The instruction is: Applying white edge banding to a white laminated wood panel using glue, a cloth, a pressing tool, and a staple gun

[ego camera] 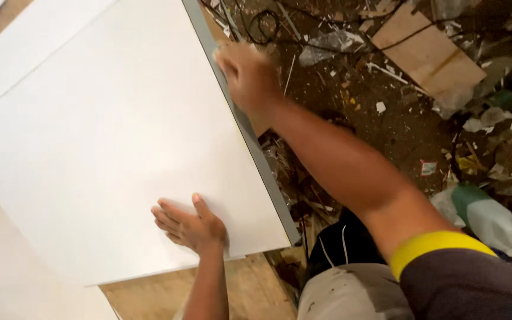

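White panel (108, 136), flat, grey-edged

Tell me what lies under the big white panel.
Under the white panel a wooden surface shows at its near edge, and more white board at the left. Everything beneath its middle is covered.

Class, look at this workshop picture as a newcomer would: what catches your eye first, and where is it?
First, the large white board filling the left and centre, with the left hand pressed flat on its near corner. Next, the right hand, blurred, reaches along the board's grey edge strip near the top. To the right, the dark floor is strewn with scraps, a cardboard piece and cables.
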